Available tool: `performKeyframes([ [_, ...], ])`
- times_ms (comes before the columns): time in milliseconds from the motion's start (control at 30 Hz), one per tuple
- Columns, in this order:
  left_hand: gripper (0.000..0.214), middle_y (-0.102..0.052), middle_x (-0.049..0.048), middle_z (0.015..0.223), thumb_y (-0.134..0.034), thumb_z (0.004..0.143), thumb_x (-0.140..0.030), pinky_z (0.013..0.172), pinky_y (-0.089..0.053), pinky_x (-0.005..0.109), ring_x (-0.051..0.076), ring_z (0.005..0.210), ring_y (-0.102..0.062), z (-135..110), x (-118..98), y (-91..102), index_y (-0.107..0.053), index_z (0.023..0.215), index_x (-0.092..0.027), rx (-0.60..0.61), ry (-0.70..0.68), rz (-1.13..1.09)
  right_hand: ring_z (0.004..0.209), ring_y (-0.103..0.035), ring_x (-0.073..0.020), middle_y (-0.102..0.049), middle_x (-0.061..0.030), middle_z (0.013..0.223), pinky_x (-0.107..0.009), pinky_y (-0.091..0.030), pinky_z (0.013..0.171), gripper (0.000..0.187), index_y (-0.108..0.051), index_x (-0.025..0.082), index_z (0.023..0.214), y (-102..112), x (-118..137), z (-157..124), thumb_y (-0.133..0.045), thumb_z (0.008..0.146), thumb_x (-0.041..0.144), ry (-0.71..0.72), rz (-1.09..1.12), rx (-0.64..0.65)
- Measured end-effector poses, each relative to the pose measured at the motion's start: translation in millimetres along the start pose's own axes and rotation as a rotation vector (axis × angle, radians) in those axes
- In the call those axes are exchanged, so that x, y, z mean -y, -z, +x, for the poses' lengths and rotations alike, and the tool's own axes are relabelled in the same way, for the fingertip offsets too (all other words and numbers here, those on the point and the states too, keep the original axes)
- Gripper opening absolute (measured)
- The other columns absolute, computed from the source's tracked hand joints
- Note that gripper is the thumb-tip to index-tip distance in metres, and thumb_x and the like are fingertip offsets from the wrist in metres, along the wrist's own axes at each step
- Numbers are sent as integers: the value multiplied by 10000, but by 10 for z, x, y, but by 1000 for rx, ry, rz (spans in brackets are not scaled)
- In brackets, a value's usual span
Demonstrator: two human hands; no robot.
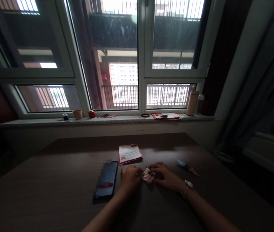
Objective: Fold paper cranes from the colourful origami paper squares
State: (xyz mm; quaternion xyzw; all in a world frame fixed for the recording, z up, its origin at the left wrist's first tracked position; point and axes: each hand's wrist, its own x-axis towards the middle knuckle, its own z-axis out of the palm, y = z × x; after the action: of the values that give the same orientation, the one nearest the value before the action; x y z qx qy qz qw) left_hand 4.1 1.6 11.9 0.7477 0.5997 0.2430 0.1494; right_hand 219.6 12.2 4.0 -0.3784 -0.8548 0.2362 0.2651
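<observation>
Between my hands, just above or on the brown table (61,180), is a small piece of folded printed paper (148,176) in white, pink, red and yellow. My left hand (130,178) pinches its left edge with bent fingers. On the other side, my right hand (167,177) has its thumb and fingertips closed on the right edge. A stack of printed sheets (130,154) with red borders lies just beyond my left hand. To that hand's left lies a phone (109,180) with its screen lit and partly blurred. A pointed folded paper (188,167) rests to the right, beyond my right wrist.
A stone windowsill (124,120) runs behind the table. Along it stand a tan cup (77,114), a small dark bottle (65,116), a red spool-like item (91,114), a dark ring (145,115), scissors (164,116) on papers (173,115), and a tall beige flask (192,103).
</observation>
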Motion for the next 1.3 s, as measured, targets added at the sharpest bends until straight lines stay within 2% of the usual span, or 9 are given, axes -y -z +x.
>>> performKeyframes([
  [267,263,-727,34,1006,-489,840,-189,1126,89,613,217,1056,-594,-5,32,-24,-736,888,-266,-21,-7,-2,1215,-445,-253,-586,-36,1284,-417,-340,1072,354,-667,309,1147,-9,0,-1,-674,798,368,-19,3,8],
  [367,257,-713,25,1006,-493,851,-205,1118,72,637,227,1076,-586,-12,26,-43,-731,905,-285,-23,-9,14,1216,-444,-253,-591,-33,1281,-416,-339,1072,350,-667,313,1147,-5,11,-2,-670,800,361,-16,5,9],
  [567,207,-696,25,1000,-574,831,-372,1100,76,663,248,1074,-569,-36,-16,-34,-717,963,-303,-27,-36,71,1214,-446,-256,-591,-34,1284,-418,-344,1066,348,-663,316,1153,6,29,-8,-653,809,364,-20,-3,20],
  [867,195,-705,18,967,-561,836,-287,1076,87,688,252,1084,-574,-10,15,-47,-720,947,-302,-20,-4,10,1208,-449,-250,-596,-41,1281,-411,-345,1065,363,-657,304,1171,0,22,-3,-653,816,378,-7,-9,15],
  [1067,270,-714,41,1014,-526,829,-181,1094,89,665,254,1118,-569,6,-10,-34,-721,977,-295,-14,13,4,1214,-443,-256,-594,-37,1283,-417,-333,1075,351,-666,311,1155,-9,22,-2,-657,808,354,-27,-5,26],
  [1300,291,-703,50,1043,-462,867,-186,1114,42,651,246,1131,-550,-7,-24,-42,-710,993,-271,-6,20,55,1215,-440,-247,-595,-28,1281,-417,-340,1074,350,-666,322,1156,-10,20,5,-656,806,327,-26,-10,24],
])
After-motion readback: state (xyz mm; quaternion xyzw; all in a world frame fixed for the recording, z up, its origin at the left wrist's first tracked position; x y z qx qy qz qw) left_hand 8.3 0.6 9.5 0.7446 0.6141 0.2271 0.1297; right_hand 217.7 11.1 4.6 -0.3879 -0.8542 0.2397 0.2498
